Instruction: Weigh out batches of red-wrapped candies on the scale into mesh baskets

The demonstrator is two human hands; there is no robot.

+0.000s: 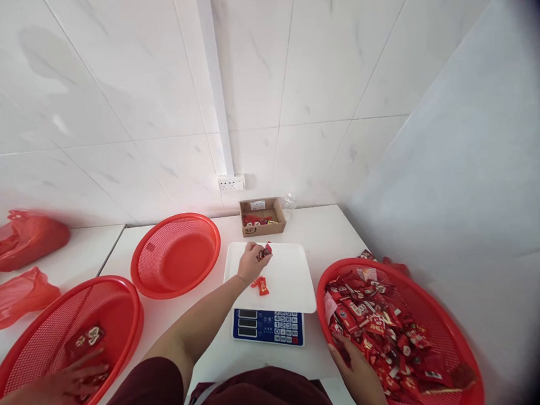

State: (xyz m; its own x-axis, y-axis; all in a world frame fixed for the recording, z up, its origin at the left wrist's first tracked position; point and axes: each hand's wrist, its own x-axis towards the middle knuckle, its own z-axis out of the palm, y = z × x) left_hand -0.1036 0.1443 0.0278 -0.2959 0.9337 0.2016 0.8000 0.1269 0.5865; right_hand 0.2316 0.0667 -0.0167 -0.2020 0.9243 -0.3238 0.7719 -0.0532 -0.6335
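My left hand [250, 265] is above the white tray [293, 275] of a digital scale, its fingers closed on small dark red wrapped packets [264, 253]. Under it, a few bright red packets [263, 286] lie on the tray. The scale's blue keypad panel [268, 328] faces me, its display dark. At the right, a red plastic basket [463, 348] holds a heap of red wrapped packets [376, 326]. My right hand [356, 368] rests at this basket's near left edge, thumb apart from the fingers, touching packets; its fingertips are partly hidden.
A cardboard box [263, 228] with packets stands behind the scale. An empty red basket [178, 258] is left of it. Another person's hand [72, 382] reaches into the lower left basket [131, 316]. Red plastic bags [22, 239] lie far left. A wall socket [231, 183] is behind.
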